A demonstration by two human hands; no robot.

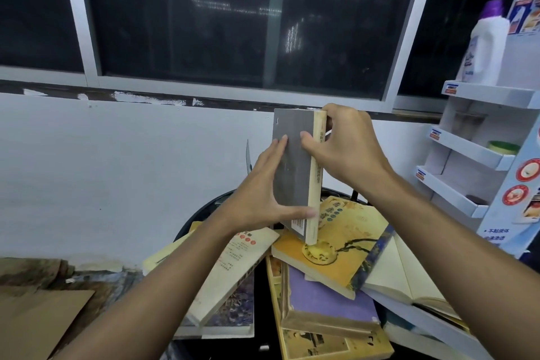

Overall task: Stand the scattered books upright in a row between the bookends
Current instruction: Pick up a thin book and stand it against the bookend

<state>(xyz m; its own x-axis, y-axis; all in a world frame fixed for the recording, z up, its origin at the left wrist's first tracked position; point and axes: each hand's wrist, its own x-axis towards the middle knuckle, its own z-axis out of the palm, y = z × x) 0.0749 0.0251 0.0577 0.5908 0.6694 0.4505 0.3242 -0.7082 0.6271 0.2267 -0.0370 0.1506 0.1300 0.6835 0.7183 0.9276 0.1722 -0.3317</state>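
A grey-covered book with a cream spine stands upright, its lower corner resting on an orange-yellow book that lies flat. My right hand grips the grey book's spine near the top, thumb on the cover. My left hand lies flat against the grey cover, fingers straight. Several more books lie scattered on the round black table: a cream one, a purple one and an open one. A thin dark bookend shows behind my left hand.
A white cardboard display shelf stands at the right with a white detergent bottle on top. A white wall and dark window lie behind the table. Brown cardboard lies at the lower left.
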